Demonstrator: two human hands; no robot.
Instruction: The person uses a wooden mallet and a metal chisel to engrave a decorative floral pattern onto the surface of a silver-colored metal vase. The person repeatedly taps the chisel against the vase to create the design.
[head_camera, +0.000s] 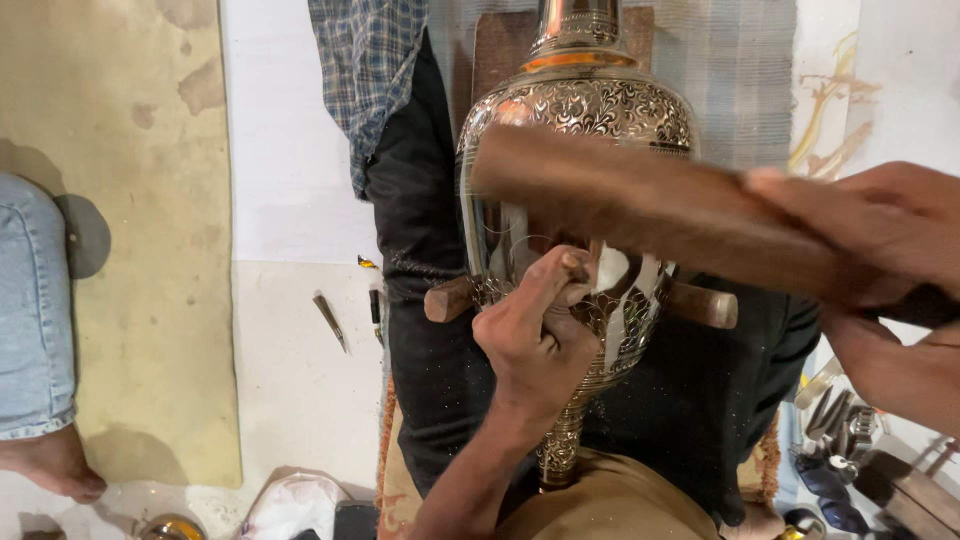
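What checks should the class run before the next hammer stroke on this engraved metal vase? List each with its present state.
1. Left hand pinches a small tool against the vase: ok.
2. Right hand has a closed grip on the wooden mallet, raised above the work: ok.
3. Vase lies across the dark-trousered lap, on a wooden rod: ok.
4. Tool tip sits on the intended line: cannot tell, fingers hide it.
5. Mallet's striking face is aligned: cannot tell, blurred.
6. Another person's bare foot stays apart at the left: ok.
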